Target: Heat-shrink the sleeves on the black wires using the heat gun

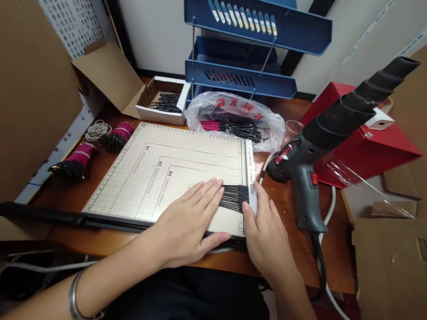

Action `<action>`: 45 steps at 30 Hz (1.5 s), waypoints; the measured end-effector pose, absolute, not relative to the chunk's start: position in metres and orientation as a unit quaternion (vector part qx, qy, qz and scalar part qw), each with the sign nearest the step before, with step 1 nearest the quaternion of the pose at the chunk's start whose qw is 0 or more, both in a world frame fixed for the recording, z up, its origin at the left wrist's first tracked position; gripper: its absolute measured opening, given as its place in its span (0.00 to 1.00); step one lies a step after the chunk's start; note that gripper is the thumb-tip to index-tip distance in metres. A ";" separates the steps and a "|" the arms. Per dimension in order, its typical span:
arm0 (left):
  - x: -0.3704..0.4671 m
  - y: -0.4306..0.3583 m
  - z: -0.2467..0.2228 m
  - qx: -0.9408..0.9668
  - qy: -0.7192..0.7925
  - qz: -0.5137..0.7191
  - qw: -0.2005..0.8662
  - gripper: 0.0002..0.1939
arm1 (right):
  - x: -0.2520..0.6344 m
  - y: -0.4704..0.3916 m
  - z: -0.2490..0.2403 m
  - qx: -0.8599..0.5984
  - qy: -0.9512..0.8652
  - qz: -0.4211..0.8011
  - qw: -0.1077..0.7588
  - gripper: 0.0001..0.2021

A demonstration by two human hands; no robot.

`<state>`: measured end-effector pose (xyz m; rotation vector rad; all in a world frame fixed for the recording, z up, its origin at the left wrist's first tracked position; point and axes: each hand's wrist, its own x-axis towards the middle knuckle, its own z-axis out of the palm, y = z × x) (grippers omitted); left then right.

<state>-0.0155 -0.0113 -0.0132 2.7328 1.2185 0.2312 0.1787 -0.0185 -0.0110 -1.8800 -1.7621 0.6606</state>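
A paper cutter [127, 168] with a printed grid lies on the table. On its right side is a row of thin black wire-like pieces [234, 197], side by side, their right ends at the white ruler edge [250, 168]. My left hand [192, 213] lies flat with its fingers stretched over the left part of the row, hiding those ends. My right hand [269, 231] rests at the ruler edge, its thumb touching the right ends and its fingers stretched along the outer side. The cutter's black handle [42, 214] lies low along the front.
A heat gun [314, 160] stands nozzle up at the right, before a red box [384, 154]. Behind the cutter are a plastic bag [276, 124] of black and pink pieces, a white box [159, 115] and a blue rack [256, 18]. Pink-banded bundles [80, 155] lie left.
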 end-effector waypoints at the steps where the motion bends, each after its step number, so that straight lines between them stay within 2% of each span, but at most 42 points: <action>1: -0.016 -0.011 -0.014 0.908 0.405 0.079 0.069 0.43 | 0.179 -0.019 -0.012 -0.684 -0.645 0.242 0.240 0.30; 11: -0.014 -0.012 -0.013 0.910 0.405 0.072 0.057 0.44 | 0.197 -0.026 -0.024 -0.604 -0.729 0.248 0.206 0.33; 22: -0.016 -0.012 -0.013 0.909 0.406 0.073 0.068 0.45 | 0.187 -0.023 -0.021 -0.643 -0.707 0.208 0.209 0.38; 32: -0.014 -0.012 -0.015 0.911 0.403 0.077 0.047 0.45 | 0.184 -0.008 -0.007 -0.661 -0.669 0.263 0.214 0.33; 37: -0.014 -0.012 -0.015 0.912 0.400 0.078 0.040 0.45 | 0.176 0.010 0.001 -0.713 -0.646 0.225 0.151 0.30; 45: -0.014 -0.012 -0.016 0.908 0.407 0.085 0.049 0.45 | 0.178 0.010 0.001 -0.697 -0.670 0.214 0.140 0.27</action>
